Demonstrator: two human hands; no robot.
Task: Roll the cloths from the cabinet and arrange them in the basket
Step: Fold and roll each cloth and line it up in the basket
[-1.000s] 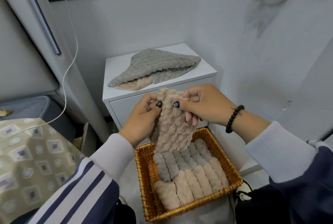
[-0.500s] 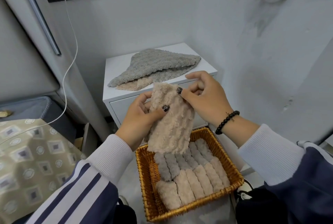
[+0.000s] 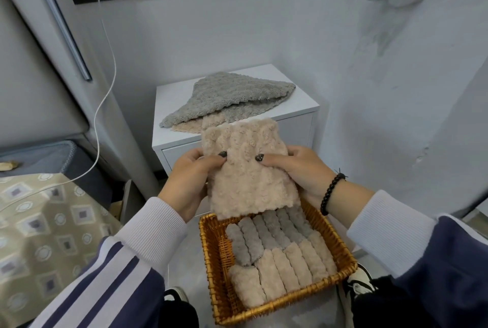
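Observation:
A folded beige cloth (image 3: pixel 243 169) hangs flat above the basket, gripped on its left edge by my left hand (image 3: pixel 190 182) and on its right edge by my right hand (image 3: pixel 298 169). Below it, the wicker basket (image 3: pixel 211 261) on the floor holds a row of grey rolled cloths (image 3: pixel 264 235) at the back and a row of beige rolled cloths (image 3: pixel 277 272) at the front. On the white cabinet (image 3: pixel 169 105) lies a grey cloth (image 3: pixel 232 95) over a beige cloth (image 3: pixel 184 127).
A white charger cable (image 3: pixel 108 76) runs from the wall socket down to the patterned bedcover (image 3: pixel 45 235) at the left. The wall stands close on the right. My shoes (image 3: pixel 359 280) are beside the basket.
The beige cloth has gone from a narrow bunched strip to a wider, flat band held up by both hands, and its lower edge has risen clear of the rolls in the basket.

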